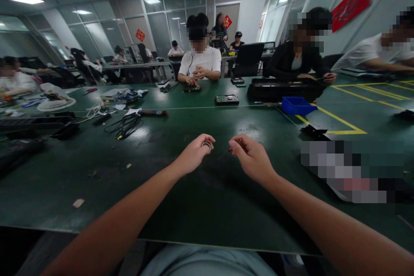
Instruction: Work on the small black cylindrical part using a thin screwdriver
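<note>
Blue bin (296, 106), black cables (127, 126) beyond both hands (252, 157)

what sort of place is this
Likely an electronics repair or dismantling workshop: a green worktable carries what looks like a hard drive and a black cable, and the right hand holds a thin screwdriver-like tool.
</note>
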The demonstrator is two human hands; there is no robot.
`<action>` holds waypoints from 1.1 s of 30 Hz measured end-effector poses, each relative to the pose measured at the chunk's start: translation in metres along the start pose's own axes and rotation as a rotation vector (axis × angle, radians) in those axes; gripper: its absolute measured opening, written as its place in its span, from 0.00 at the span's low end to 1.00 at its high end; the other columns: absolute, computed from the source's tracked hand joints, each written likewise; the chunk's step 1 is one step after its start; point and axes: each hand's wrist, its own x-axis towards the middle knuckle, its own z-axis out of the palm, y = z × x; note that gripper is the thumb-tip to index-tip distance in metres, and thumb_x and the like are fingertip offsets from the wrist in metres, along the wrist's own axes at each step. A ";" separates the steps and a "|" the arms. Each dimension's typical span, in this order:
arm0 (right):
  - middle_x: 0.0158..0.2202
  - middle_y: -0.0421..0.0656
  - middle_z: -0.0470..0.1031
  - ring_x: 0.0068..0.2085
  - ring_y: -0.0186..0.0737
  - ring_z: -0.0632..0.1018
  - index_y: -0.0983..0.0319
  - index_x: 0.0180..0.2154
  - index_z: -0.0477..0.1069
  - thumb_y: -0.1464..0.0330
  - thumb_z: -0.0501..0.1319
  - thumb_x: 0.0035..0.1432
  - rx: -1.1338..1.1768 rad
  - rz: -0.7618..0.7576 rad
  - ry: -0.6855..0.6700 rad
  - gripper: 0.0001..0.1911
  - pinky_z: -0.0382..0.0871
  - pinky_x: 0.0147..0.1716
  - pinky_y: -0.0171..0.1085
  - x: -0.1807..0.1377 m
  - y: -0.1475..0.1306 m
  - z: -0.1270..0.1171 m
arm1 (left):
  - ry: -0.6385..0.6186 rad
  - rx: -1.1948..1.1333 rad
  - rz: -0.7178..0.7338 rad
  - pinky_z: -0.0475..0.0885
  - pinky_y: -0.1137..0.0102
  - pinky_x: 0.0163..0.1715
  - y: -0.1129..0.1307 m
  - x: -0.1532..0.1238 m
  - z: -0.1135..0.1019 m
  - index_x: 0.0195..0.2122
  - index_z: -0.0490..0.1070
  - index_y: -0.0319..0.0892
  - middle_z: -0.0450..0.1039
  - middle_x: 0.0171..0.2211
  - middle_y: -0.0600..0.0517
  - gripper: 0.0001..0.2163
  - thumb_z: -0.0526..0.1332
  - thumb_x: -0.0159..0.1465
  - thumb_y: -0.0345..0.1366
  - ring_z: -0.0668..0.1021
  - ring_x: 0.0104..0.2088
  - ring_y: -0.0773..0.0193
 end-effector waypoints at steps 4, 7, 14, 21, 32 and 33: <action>0.24 0.38 0.74 0.26 0.38 0.75 0.59 0.32 0.73 0.57 0.56 0.65 -0.053 -0.017 -0.045 0.16 0.64 0.28 0.37 -0.001 -0.002 -0.001 | -0.032 0.347 0.124 0.67 0.58 0.51 -0.021 -0.001 0.007 0.50 0.67 0.41 0.70 0.47 0.44 0.21 0.55 0.54 0.22 0.72 0.47 0.54; 0.24 0.38 0.74 0.26 0.37 0.74 0.59 0.31 0.72 0.57 0.56 0.66 -0.068 -0.030 -0.052 0.16 0.63 0.27 0.37 -0.002 -0.005 -0.002 | -0.057 0.435 0.204 0.67 0.57 0.54 -0.032 0.001 0.006 0.50 0.69 0.42 0.71 0.49 0.43 0.17 0.54 0.61 0.24 0.72 0.51 0.53; 0.28 0.41 0.76 0.30 0.39 0.77 0.59 0.37 0.72 0.59 0.54 0.67 0.042 0.001 0.031 0.13 0.67 0.30 0.38 -0.002 -0.001 0.000 | -0.011 0.489 0.291 0.63 0.55 0.60 -0.035 0.003 -0.003 0.53 0.72 0.46 0.72 0.54 0.47 0.19 0.59 0.63 0.25 0.71 0.56 0.54; 0.31 0.43 0.78 0.33 0.40 0.79 0.59 0.41 0.71 0.59 0.55 0.67 0.218 -0.023 0.174 0.12 0.73 0.35 0.41 -0.003 0.002 0.002 | 0.087 0.450 0.221 0.65 0.57 0.59 -0.040 0.002 -0.007 0.53 0.73 0.44 0.74 0.52 0.48 0.17 0.64 0.62 0.29 0.74 0.54 0.55; 0.37 0.45 0.81 0.40 0.44 0.82 0.59 0.44 0.72 0.59 0.57 0.67 0.228 -0.019 0.082 0.12 0.75 0.42 0.45 -0.002 0.006 0.002 | 0.066 0.395 0.201 0.65 0.56 0.60 -0.041 0.000 -0.008 0.57 0.72 0.49 0.74 0.55 0.51 0.20 0.65 0.64 0.31 0.74 0.56 0.55; 0.37 0.45 0.81 0.40 0.44 0.82 0.59 0.44 0.72 0.59 0.56 0.67 0.223 -0.020 0.090 0.12 0.75 0.42 0.45 -0.002 0.006 0.002 | 0.065 0.391 0.198 0.65 0.56 0.60 -0.042 0.000 -0.008 0.57 0.71 0.49 0.74 0.55 0.51 0.20 0.65 0.64 0.31 0.74 0.56 0.55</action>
